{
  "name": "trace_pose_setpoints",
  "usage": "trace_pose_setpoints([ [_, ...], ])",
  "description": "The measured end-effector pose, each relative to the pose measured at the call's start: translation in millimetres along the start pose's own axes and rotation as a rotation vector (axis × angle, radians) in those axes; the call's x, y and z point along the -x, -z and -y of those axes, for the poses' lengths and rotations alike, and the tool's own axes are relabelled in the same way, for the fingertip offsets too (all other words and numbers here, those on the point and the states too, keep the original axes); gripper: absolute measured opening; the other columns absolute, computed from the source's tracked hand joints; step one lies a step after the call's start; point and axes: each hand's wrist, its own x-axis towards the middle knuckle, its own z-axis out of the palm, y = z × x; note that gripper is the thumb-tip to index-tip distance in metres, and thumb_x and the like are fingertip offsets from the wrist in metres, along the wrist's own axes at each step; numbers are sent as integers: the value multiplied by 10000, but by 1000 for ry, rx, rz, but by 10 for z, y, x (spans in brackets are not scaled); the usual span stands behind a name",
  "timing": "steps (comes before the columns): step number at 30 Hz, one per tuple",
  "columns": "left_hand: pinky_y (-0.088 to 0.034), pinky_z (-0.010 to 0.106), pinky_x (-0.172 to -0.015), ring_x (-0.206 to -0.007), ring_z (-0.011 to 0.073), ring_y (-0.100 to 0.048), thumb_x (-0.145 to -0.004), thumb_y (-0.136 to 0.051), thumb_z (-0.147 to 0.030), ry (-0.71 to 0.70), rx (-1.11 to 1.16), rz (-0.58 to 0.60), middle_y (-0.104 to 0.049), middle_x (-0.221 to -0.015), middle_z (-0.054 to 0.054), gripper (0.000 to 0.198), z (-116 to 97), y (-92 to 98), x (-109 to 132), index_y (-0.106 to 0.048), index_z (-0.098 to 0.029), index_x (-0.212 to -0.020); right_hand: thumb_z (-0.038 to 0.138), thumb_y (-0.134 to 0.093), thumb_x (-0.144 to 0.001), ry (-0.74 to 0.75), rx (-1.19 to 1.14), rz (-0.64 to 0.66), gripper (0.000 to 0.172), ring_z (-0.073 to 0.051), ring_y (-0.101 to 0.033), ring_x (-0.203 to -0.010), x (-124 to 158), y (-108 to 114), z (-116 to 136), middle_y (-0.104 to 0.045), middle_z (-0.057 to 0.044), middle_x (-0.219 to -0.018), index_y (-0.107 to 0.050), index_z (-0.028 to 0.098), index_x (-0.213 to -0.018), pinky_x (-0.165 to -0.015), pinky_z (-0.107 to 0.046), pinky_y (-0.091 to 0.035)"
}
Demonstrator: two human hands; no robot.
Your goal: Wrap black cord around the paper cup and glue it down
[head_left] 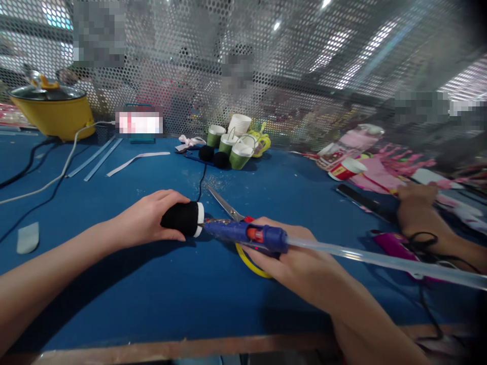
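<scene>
My left hand (155,218) is wrapped round a small paper cup (178,219) covered in black yarn, lying on its side with its white rim facing right. A loose black strand runs from it up the table. In my right hand (292,258) is a blue glue gun (243,234) with an orange part and a long clear glue stick out of its back. Its nozzle meets the cup's white rim. Beneath the gun and my right hand lie scissors (224,203) with red and yellow handles, partly hidden.
Behind stand green-wrapped cups (240,155), stacked white cups (239,123) and black yarn balls (221,160). A yellow electric pot (57,114) with cords is at back left, near pale strips (139,158). Another person's hand (418,197) is at right, by a purple object (395,248).
</scene>
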Motion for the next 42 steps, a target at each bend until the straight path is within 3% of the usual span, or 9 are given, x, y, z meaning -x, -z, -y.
trace_pose_setpoints([
  [6, -454, 347, -818, -989, 228, -537, -713, -680, -359, -50, -3, -10, -555, -1094, 82, 516, 15, -14, 4, -426, -195, -1131, 249, -485, -809, -156, -154, 40, 113, -130, -507, -522, -4, -20, -40, -580, -1, -626, -527, 211, -712, -492, -258, -398],
  [15, -449, 362, -843, -1006, 232, -520, -714, -686, -337, -142, -52, -27, -538, -1102, 94, 532, 12, -30, 11, -409, -191, -1144, 276, -482, -786, -213, -112, 8, 143, -167, -566, -566, -59, -18, -40, -614, -41, -652, -560, 197, -696, -554, -282, -457],
  [21, -452, 372, -849, -1016, 238, -515, -719, -678, -331, -145, -52, -25, -534, -1122, 95, 520, 10, -27, 8, -412, -197, -1146, 227, -453, -777, -157, -124, 32, 160, -163, -555, -500, -50, 58, 13, -618, -35, -590, -599, 203, -716, -489, -274, -459],
  [28, -451, 374, -853, -1021, 237, -512, -712, -687, -306, -160, -45, -22, -534, -1129, 103, 522, 8, -16, 13, -417, -186, -1143, 248, -411, -807, -30, 54, 21, 268, -210, -609, -629, -27, 86, -23, -663, -95, -674, -672, 194, -775, -585, -311, -484],
  [34, -437, 383, -868, -1030, 243, -502, -708, -688, -267, -188, -82, -14, -538, -1135, 120, 513, -29, -4, 6, -421, -166, -1134, 229, -503, -785, -165, 17, 55, 187, -139, -517, -452, -66, 27, -53, -577, -11, -506, -655, 161, -700, -454, -250, -405],
  [42, -427, 415, -884, -1051, 262, -483, -734, -659, -251, -201, -101, 9, -533, -1145, 121, 473, -61, 12, 7, -422, -174, -1136, 228, -505, -785, -205, -85, 6, 216, -114, -495, -463, -140, 0, -62, -561, 23, -518, -548, 188, -577, -474, -230, -388],
])
